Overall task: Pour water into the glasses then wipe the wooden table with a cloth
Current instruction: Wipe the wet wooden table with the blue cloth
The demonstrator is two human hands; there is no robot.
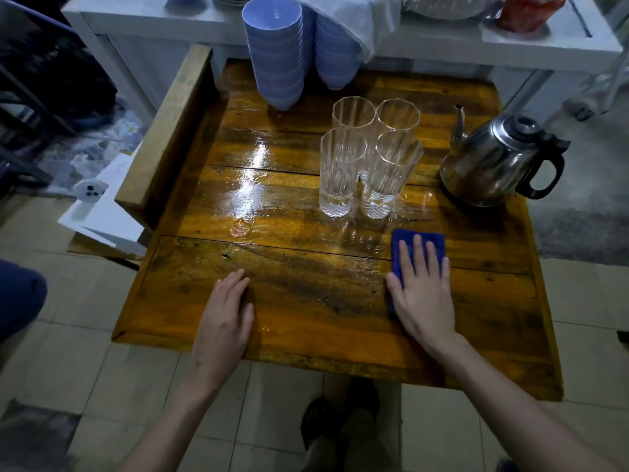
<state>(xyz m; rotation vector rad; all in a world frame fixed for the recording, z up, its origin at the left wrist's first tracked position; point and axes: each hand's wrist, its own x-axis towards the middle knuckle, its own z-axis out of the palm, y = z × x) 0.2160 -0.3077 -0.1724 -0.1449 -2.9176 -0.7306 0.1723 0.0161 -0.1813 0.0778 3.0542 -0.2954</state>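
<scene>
Starting on the left: the left hand lies flat on the wooden table near its front edge, palm down, fingers together and stretched out, holding nothing at all. Further back on the left side of the table stand two stacks of blue bowls, right up against the white counter behind. There's a shiny wet patch on the boards in front of them, catching the light.

Moving toward the middle, four clear glasses stand upright in a tight cluster, two in front and two behind, touching or nearly so (can't really tell how much water is in them, they're too see-through).

Just in front of the glasses and a bit to the right is the blue cloth, lying on the table. The right hand is pressed down flat on top of it, fingers spread and extended, so it's pinning the cloth under the palm rather than gripping it.

Far right, the steel kettle sits on the table's right edge, black handle to the right, spout pointing back-left, near the glasses but apart from them.
</scene>
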